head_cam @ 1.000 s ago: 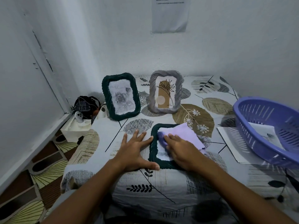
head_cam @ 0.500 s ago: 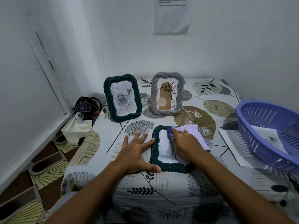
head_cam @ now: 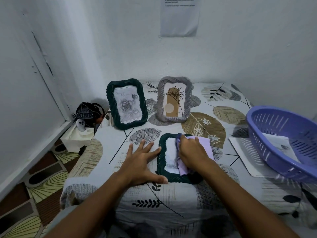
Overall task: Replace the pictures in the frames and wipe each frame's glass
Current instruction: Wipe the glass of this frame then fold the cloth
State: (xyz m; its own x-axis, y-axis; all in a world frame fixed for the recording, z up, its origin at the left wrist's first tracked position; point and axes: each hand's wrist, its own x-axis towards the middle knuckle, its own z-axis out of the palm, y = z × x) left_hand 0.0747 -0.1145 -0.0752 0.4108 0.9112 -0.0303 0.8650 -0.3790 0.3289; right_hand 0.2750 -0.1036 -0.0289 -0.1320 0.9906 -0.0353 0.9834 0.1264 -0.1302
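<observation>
The right hand (head_cam: 192, 152) and lilac cloth (head_cam: 205, 145) hide the right half of the flat green frame (head_cam: 162, 162). The purple basket (head_cam: 281, 140) runs off the right edge. Print on the wall paper (head_cam: 180, 18) is too small to read.

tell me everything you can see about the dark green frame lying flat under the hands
The flat frame is dark green with a twisted, rope-like border, seemingly woven or moulded. It lies face up on the patterned cloth near the front edge, its pale glass centre partly showing. The left hand lies spread beside it, index fingertip and thumb at its left border. The right hand presses a lilac rag onto the glass, hiding its right side.
</observation>
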